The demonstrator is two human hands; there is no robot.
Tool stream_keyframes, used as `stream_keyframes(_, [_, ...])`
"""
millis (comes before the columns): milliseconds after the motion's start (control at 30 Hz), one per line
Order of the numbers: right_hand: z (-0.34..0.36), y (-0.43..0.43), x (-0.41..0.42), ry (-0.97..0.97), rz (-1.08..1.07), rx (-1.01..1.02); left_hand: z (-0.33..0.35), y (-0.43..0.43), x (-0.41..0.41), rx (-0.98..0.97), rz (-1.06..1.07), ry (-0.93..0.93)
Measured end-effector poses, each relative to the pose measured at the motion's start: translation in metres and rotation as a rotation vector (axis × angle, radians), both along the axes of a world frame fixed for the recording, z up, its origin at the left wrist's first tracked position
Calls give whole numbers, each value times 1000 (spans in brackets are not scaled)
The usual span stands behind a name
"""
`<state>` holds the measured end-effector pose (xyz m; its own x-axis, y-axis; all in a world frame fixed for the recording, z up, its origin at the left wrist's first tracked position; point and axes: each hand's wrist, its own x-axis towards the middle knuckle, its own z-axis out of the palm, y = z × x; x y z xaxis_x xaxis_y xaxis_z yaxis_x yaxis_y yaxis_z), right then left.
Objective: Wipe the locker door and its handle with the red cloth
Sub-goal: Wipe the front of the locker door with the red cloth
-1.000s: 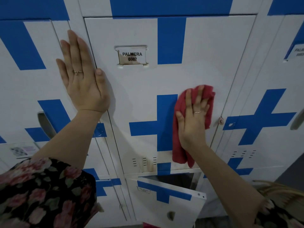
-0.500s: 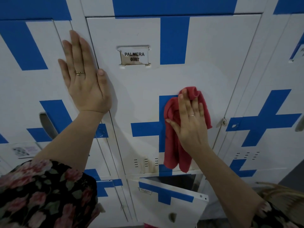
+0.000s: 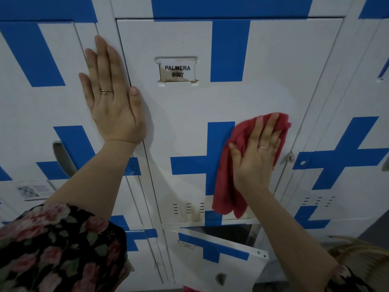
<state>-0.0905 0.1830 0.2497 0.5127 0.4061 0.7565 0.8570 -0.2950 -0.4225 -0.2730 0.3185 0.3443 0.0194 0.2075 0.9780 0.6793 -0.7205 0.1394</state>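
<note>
Head view: pressing red cloth (image 3: pixel 226 186) flat against locker door (image 3: pixel 189 114) with right hand (image 3: pixel 255 157), fingers straight, cloth's long axis vertical. Bracing with left hand (image 3: pixel 111 102), flat-palmed, at door's left edge. Small latch (image 3: pixel 291 158) just right of right hand, nearer that one. Counted: one cloth, one latch, two hands.

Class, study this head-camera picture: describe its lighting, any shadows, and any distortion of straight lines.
Head view: dim, even light with no glare; the left hand casts a soft shadow to its right on the locker door; the door's side edges slant inward toward the bottom; the name label reads sharply.
</note>
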Motion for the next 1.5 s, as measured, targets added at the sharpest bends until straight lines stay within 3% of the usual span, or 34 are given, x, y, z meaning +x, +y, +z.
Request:
stream_keyframes(67, [4,8,-15,-18,-16,-15,1,-1,0,-5,-2,0])
stream_keyframes(200, [4,2,-3,-342,101,-167,1,0,0,-6,5,1])
stream_keyframes(333, [22,7,-6,-28,-32,27,0,0,0,7,3,5])
stream_keyframes(400, [25,16,-21,17,-67,49,0,0,0,7,3,4])
stream_keyframes(533, [-4,25,-40,-184,21,-133,1,1,-1,1,6,3])
stream_keyframes(833, [-77,8,-40,-315,103,-346,1,0,-1,11,-18,-2])
stream_keyframes(1100, [-119,-13,-11,-567,207,-701,-1,1,-2,20,-16,-11])
stream_keyframes(1267, [-124,0,-30,-482,216,-776,-2,3,-1,53,-5,-11])
stream_keyframes(1367, [-130,14,-50,-530,331,-880,-2,6,-1,68,8,-18])
stream_keyframes(1500, [-140,30,-80,-554,318,-938,-4,11,-1,106,26,-22])
